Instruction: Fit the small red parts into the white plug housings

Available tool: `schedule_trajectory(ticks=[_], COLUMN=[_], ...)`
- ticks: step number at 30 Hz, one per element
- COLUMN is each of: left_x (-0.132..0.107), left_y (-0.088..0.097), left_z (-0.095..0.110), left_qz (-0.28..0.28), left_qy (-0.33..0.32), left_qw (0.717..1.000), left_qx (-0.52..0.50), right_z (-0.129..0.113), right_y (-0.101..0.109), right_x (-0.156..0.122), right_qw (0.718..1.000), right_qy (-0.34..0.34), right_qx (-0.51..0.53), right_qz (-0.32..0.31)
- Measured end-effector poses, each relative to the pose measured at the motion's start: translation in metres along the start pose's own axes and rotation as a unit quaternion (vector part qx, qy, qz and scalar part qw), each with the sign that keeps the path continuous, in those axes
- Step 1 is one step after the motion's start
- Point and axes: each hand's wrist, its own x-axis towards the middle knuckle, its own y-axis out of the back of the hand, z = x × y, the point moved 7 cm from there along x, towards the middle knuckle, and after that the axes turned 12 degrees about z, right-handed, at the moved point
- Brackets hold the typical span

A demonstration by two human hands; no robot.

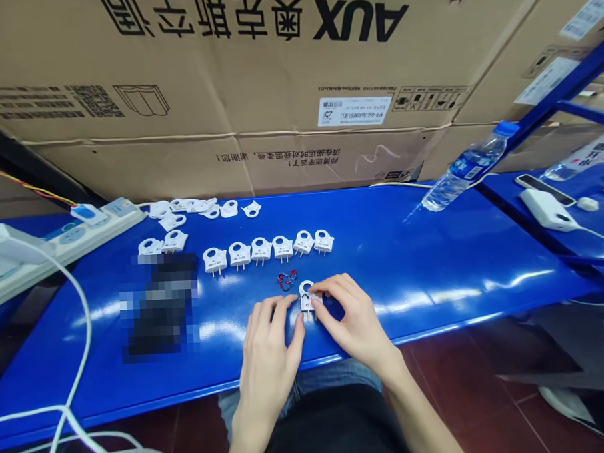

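Observation:
A white plug (309, 299) with a ring-shaped handle lies on the blue table in front of me, its metal pins pointing toward me. The thumb and index finger of my right hand (350, 318) close on its right side and front face. At its left edge, the curved thumb and index fingertips of my left hand (270, 345) hold it. Just beyond the plug is a small heap of red wire pieces (287, 279). Farther back, several similar plugs (261, 250) form a row, pins toward me. My fingers hide part of the held plug.
White plug parts (196, 206) are scattered at the back left, near a power strip (92, 225). A pixelated dark object (163, 306) lies left. A water bottle (467, 166) leans at the back right. Large cardboard (256, 88) stands behind the blue table (434, 267). White cables (83, 329) hang at left.

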Motion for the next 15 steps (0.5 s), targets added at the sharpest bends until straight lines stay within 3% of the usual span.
schedule_trajectory(ticks=[9,15], left_x=[0.0,-0.001], left_y=[0.001,0.002], left_z=[0.001,0.001], left_qz=[0.001,0.007], left_qy=[-0.008,-0.019], left_qw=[1.0,1.0], left_qx=[0.005,0.005], right_z=[0.017,0.051], right_y=[0.026,0.057], right_x=[-0.007,0.024], right_qw=[0.997,0.977], right_qy=[0.013,0.047], right_qx=[-0.055,-0.208], right_qz=[-0.052,-0.028])
